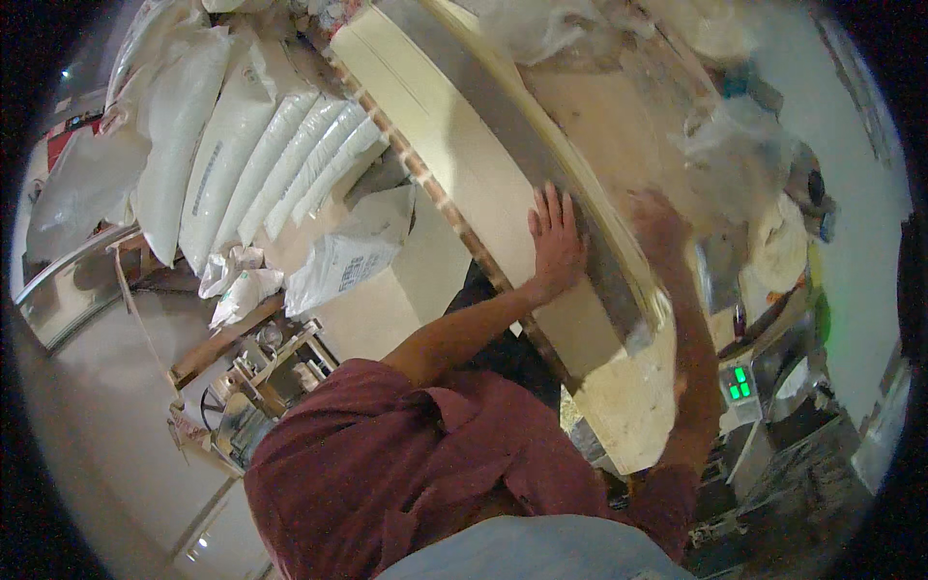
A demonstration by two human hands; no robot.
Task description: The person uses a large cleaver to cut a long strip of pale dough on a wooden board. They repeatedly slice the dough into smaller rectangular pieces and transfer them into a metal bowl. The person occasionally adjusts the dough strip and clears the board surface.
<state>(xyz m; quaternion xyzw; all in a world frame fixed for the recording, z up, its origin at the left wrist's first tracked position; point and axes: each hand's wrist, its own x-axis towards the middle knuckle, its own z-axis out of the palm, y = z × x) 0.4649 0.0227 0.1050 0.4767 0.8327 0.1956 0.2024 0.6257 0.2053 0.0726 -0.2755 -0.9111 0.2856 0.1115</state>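
Observation:
In the head view my left hand (560, 243) lies flat, fingers spread, on a long pale work surface (493, 181) beside a grey-brown strip (507, 109). My right hand (658, 221) is blurred; it reaches over the raised pale edge (580, 167) of that strip, near a broad tan surface (602, 130). Whether the right hand holds anything cannot be made out. A cloudy, clear plastic sheet or bag (739, 145) lies beyond the right hand.
Several full white sacks (239, 159) lean in a row at the upper left. A crumpled printed white bag (348, 261) rests by a pale box (377, 304). Machinery with a wheel (246, 399) stands lower left. A device with a green lit display (739, 384) is at the right.

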